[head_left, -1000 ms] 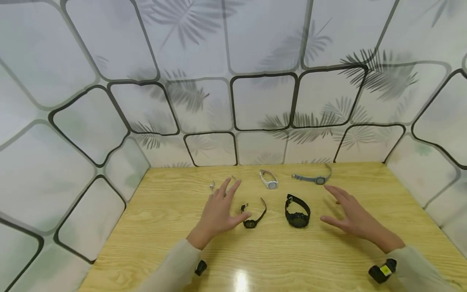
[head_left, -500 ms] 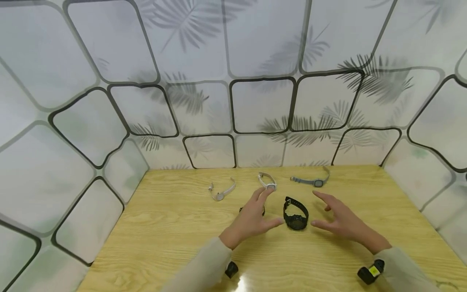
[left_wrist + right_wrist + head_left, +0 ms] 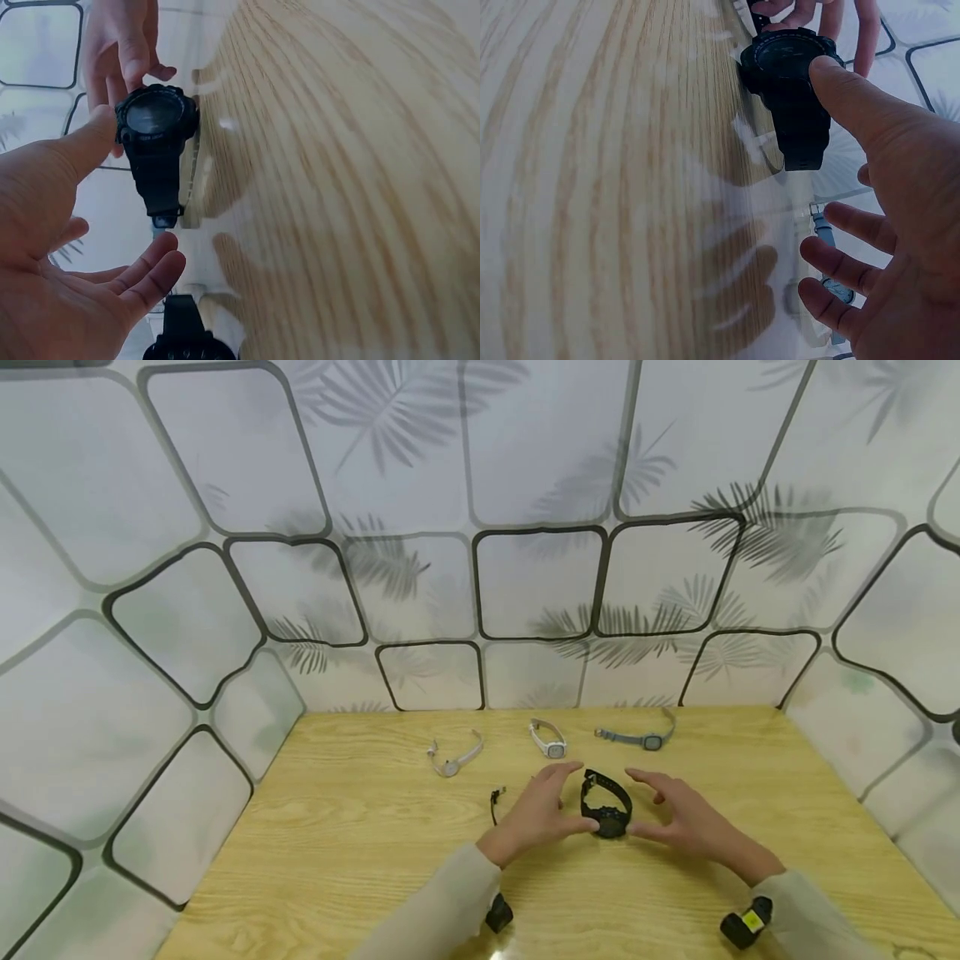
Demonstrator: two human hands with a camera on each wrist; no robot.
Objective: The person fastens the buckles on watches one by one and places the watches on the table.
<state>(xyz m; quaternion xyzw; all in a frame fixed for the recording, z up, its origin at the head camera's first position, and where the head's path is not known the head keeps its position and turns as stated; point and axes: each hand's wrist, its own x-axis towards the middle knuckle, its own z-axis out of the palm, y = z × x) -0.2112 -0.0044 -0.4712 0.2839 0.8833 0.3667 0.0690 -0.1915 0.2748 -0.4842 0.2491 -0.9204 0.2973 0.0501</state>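
A chunky black digital wristwatch lies between my two hands on the wooden table, its strap looped behind the case. My left hand is at its left side, with the thumb tip at the case edge and the fingers spread. From the right, my right hand puts its thumb at the opposite edge; in the right wrist view that thumb overlaps the watch face. The other fingers of this hand extend away from the strap. A smaller black watch is mostly hidden behind my left hand.
Farther back lie a thin pale watch, a white watch and a blue-grey watch. Patterned fabric walls rise behind and beside the wooden table.
My left hand has moved right, from over the smaller black watch to the chunky one. The right hand has come left to the chunky watch's other side. The pale watch is uncovered.
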